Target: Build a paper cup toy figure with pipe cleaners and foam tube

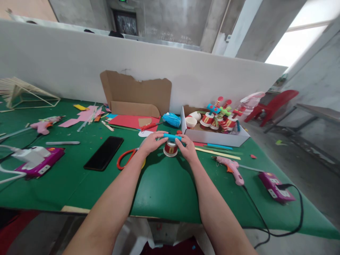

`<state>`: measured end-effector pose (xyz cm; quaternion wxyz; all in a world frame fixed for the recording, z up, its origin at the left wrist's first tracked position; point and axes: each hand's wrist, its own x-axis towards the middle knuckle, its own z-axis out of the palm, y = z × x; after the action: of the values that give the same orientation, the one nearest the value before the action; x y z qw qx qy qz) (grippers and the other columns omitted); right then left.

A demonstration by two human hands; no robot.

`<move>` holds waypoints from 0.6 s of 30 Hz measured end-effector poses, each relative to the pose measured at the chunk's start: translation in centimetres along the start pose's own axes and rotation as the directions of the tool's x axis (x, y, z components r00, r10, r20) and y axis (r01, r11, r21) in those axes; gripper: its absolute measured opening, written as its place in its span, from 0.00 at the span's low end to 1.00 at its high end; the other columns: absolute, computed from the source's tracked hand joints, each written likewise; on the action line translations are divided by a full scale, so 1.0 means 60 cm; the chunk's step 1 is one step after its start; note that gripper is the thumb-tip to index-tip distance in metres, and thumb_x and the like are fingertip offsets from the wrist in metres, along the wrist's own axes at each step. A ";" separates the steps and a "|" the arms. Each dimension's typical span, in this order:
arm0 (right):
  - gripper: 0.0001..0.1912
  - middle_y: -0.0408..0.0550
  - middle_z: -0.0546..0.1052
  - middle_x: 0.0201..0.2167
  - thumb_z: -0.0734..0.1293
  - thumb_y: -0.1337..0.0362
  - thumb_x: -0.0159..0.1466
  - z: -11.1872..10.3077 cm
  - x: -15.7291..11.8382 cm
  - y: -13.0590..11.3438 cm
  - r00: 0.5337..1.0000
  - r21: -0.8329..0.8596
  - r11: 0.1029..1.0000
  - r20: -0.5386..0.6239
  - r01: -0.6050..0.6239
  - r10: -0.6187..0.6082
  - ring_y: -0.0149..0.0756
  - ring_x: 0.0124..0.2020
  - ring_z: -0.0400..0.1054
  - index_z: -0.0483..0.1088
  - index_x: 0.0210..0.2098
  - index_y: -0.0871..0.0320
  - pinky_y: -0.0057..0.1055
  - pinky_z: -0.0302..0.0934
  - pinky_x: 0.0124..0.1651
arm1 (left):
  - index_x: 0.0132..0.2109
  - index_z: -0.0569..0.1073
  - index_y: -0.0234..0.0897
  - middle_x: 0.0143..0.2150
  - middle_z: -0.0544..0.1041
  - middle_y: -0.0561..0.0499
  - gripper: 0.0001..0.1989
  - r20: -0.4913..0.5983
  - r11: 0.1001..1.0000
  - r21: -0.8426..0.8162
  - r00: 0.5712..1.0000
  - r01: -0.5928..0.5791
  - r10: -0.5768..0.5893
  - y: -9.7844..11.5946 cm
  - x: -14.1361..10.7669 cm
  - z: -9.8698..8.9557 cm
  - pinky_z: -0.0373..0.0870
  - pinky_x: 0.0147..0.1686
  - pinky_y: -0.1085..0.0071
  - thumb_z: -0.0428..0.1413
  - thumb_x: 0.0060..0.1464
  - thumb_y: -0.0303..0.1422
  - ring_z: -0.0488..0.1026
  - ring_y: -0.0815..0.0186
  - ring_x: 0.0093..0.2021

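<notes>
A blue paper roll [172, 137] lies level across the top of a small red and white paper cup [170, 149], which stands upside down on the green table. My left hand [154, 142] pinches the left end of the roll, and my right hand [186, 144] has its thumb and fingers closed on the right end. Just behind the roll a small red round piece [179, 132] shows. Part of the cup's upper end is hidden under the roll and fingers. Scissors with orange-red handles [124, 158] lie beside my left wrist, partly covered by it.
At the back right, a white box [216, 137] holds several decorated cups. A pink glue gun [231, 168] and purple power strip [276, 187] lie right, with trailing cable. A black phone [104, 153] is left; another glue gun [45, 124] lies farther left. Cardboard [138, 90] stands behind.
</notes>
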<state>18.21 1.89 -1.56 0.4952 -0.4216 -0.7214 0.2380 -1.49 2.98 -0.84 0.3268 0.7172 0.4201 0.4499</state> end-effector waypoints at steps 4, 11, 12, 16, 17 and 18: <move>0.16 0.52 0.76 0.42 0.64 0.53 0.63 0.000 0.000 -0.002 1.000 0.000 1.000 0.005 0.001 -0.001 0.41 0.46 0.70 0.78 0.31 0.55 0.38 0.62 0.52 | 0.41 0.80 0.40 0.50 0.77 0.46 0.14 -0.005 1.000 -0.004 1.000 0.001 -0.001 -0.001 0.000 0.001 0.63 0.58 0.56 0.57 0.52 0.42 0.72 0.58 0.53; 0.15 0.52 0.76 0.42 0.64 0.53 0.62 0.000 0.000 -0.004 1.000 0.018 1.000 -0.004 -0.003 0.004 0.41 0.46 0.70 0.78 0.31 0.55 0.39 0.62 0.53 | 0.41 0.80 0.41 0.51 0.77 0.46 0.14 -0.001 1.000 0.004 1.000 0.002 -0.002 0.000 0.000 -0.001 0.63 0.58 0.56 0.57 0.52 0.42 0.72 0.58 0.53; 0.15 0.51 0.76 0.42 0.65 0.52 0.62 0.001 0.000 -0.004 1.000 0.030 1.000 -0.006 -0.009 0.009 0.42 0.46 0.70 0.78 0.31 0.55 0.39 0.62 0.53 | 0.41 0.80 0.41 0.51 0.77 0.46 0.14 -0.002 1.000 0.008 1.000 -0.002 0.002 0.001 0.000 -0.001 0.63 0.58 0.56 0.57 0.52 0.41 0.72 0.58 0.53; 0.15 0.51 0.77 0.42 0.65 0.51 0.61 0.004 0.000 -0.004 0.998 0.094 0.995 -0.050 -0.029 0.034 0.42 0.47 0.70 0.78 0.31 0.54 0.40 0.61 0.54 | 0.40 0.80 0.41 0.50 0.77 0.47 0.13 -0.007 1.000 0.020 1.000 -0.016 0.016 0.009 -0.001 -0.001 0.65 0.57 0.57 0.55 0.53 0.41 0.72 0.58 0.52; 0.15 0.51 0.77 0.42 0.65 0.51 0.60 0.003 0.000 -0.005 0.997 0.114 0.993 -0.065 -0.038 0.045 0.42 0.47 0.70 0.78 0.31 0.54 0.40 0.61 0.54 | 0.41 0.80 0.41 0.50 0.77 0.47 0.13 -0.009 1.000 0.021 1.000 -0.017 0.018 0.011 -0.001 -0.001 0.65 0.57 0.57 0.55 0.54 0.42 0.72 0.58 0.52; 0.15 0.51 0.77 0.42 0.65 0.51 0.60 0.002 0.000 -0.005 0.995 0.135 0.990 -0.079 -0.050 0.061 0.42 0.47 0.70 0.78 0.31 0.54 0.40 0.61 0.54 | 0.41 0.80 0.41 0.50 0.77 0.47 0.14 -0.013 1.000 0.021 1.000 -0.019 0.019 0.014 -0.002 -0.001 0.65 0.57 0.57 0.55 0.54 0.42 0.72 0.58 0.52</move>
<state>17.95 1.74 -1.37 0.5450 -0.4171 -0.6706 0.2816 -1.30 2.54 -0.18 0.3125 0.7215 0.4200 0.4532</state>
